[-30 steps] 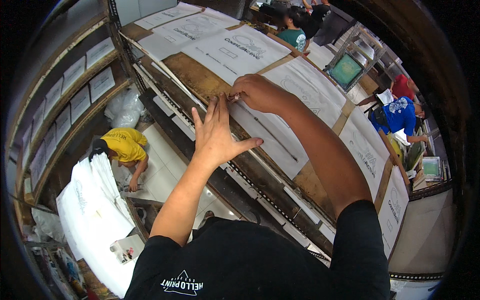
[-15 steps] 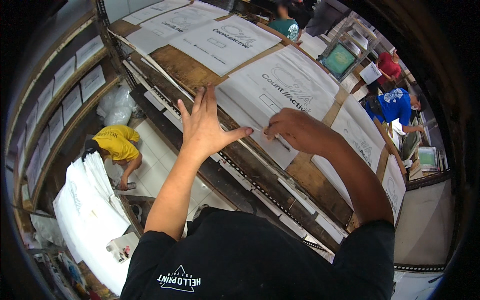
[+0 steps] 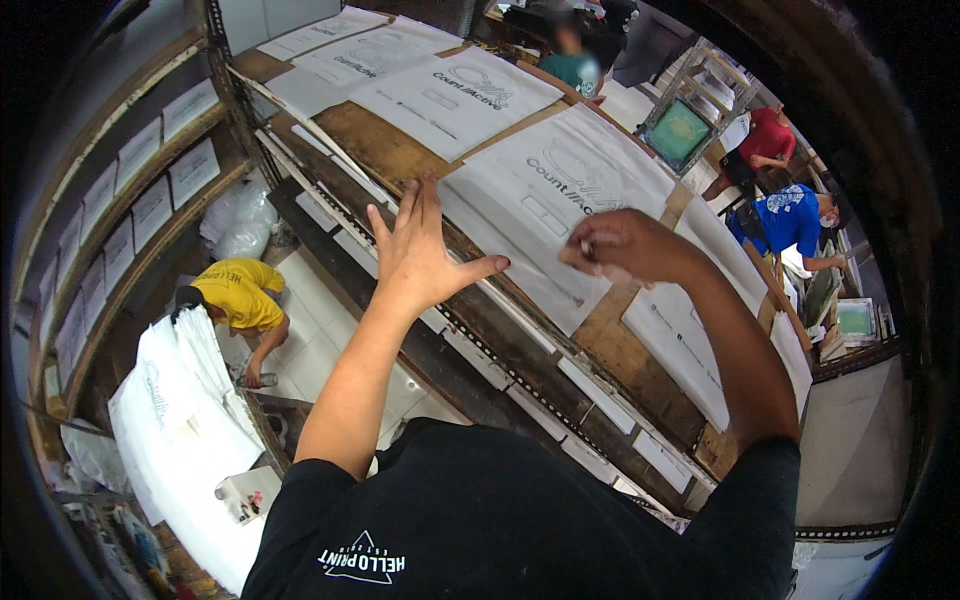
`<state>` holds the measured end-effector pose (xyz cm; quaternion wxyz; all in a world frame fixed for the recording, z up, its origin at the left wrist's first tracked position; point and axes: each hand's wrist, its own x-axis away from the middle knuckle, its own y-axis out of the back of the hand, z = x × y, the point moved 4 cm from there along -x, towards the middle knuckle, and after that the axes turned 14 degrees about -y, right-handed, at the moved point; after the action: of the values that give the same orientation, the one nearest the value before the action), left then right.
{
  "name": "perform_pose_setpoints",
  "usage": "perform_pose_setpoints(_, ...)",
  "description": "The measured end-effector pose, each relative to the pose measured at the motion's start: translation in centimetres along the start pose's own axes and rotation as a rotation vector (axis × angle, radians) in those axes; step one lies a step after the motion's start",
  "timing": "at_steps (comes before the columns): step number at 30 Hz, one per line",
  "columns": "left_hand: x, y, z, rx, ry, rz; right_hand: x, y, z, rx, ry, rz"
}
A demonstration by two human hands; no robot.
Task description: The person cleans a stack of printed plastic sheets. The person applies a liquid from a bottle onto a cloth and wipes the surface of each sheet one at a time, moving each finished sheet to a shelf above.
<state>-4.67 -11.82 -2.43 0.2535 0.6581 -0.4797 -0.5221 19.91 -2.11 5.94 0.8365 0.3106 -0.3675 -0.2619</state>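
Note:
A white printed sheet (image 3: 505, 205) lies on the brown wooden shelf in front of me. My left hand (image 3: 425, 255) is at its near left edge, fingers spread and thumb pointing right, holding nothing. Over the lower right part of that sheet, my right hand (image 3: 630, 240) is closed around a small pale crumpled wad (image 3: 592, 264), possibly cloth; its material is not clear. A small dark smudge shows on the sheet below the wad. More white printed sheets lie on both sides, one further left (image 3: 450, 100) and one to the right (image 3: 680, 345).
Below the shelf edge run further tiers holding white sheets (image 3: 595, 390). A person in yellow (image 3: 240, 295) bends at lower left beside a white stack (image 3: 175, 420). People in red (image 3: 770, 135) and blue (image 3: 790, 215) are at far right. Framed screens (image 3: 680, 130) stand behind.
My right hand has moved right, with the pale wad showing more. My left hand keeps its spread pose. The view has shifted slightly.

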Motion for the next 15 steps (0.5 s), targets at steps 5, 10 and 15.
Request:
perform_pose_setpoints(5,-0.2,-0.1,-0.3,0.061,-0.007,-0.023,-6.5,0.2,0.3,-0.436,-0.010,-0.069)
perform_pose_setpoints(10,0.1,0.3,-0.1,0.094,0.014,-0.020,-12.4,-0.9,4.8,-0.433,-0.012,-0.030)
perform_pose_setpoints(15,0.3,0.2,0.2,0.139,0.035,-0.012,-14.8,-1.7,7.3,-0.475,0.020,-0.002)
